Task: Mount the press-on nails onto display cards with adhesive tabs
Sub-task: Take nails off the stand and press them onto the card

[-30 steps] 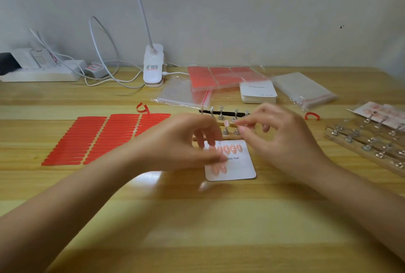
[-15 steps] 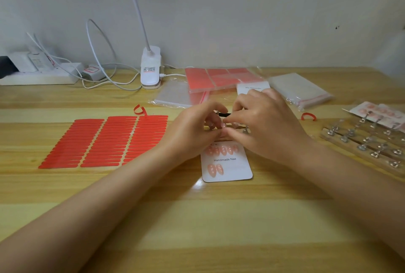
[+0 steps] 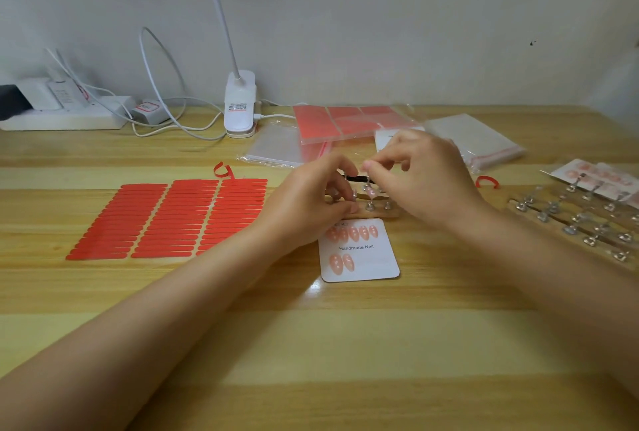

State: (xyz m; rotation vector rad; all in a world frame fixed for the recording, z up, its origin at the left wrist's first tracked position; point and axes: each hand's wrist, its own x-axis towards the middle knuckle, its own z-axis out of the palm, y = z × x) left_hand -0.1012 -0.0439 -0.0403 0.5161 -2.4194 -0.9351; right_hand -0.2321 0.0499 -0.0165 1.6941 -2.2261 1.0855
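Shifted back since half a second ago: both hands, now over the wooden nail stand [image 3: 375, 213] rather than the card. Far left, three sheets of red adhesive tabs [image 3: 166, 219], laid flat within reach for peeling. Left hand [image 3: 307, 202] curled at the stand's near edge, probably steadying it; what the fingers grip, cannot tell. Below it, one white square display card printed "Handmade Nail" [image 3: 359, 250], carrying seven pink press-on nails [image 3: 353, 232]: five above, two below, so likely three left to mount. Right hand [image 3: 425, 174] pinching at a metal holder, seemingly lifting off one pale nail [image 3: 370, 192]. Far right, more metal nail holders [image 3: 581, 219], uncountable.
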